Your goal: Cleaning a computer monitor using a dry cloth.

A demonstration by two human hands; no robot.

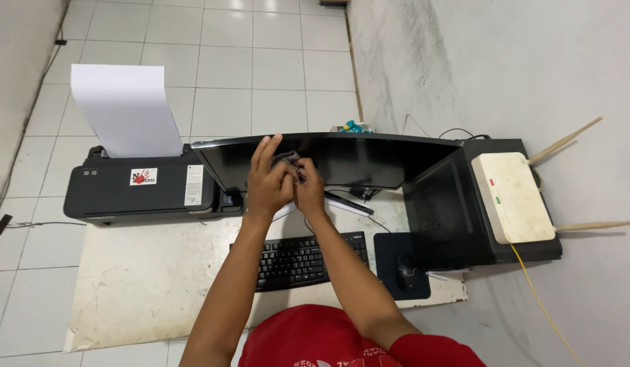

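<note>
White tiled floor (226, 61) runs beside a scuffed grey wall (518, 61); a pale board (145, 272) lies on the tiles.

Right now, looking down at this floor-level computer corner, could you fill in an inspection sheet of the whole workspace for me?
Surface: a worn off-white floor mat on pale tiles.
Job's things: a wide black curved monitor; a small dark crumpled cloth against its top edge.
Clutter: a black printer with a white sheet standing in its feeder; a black keyboard; a black mouse on a dark mouse pad.
Grippers: left hand and right hand together at the cloth.
Cables: a yellow cable from a cream router; thin dark cords behind the monitor.
Surroundings: a black computer case under the router; grey walls.
</note>
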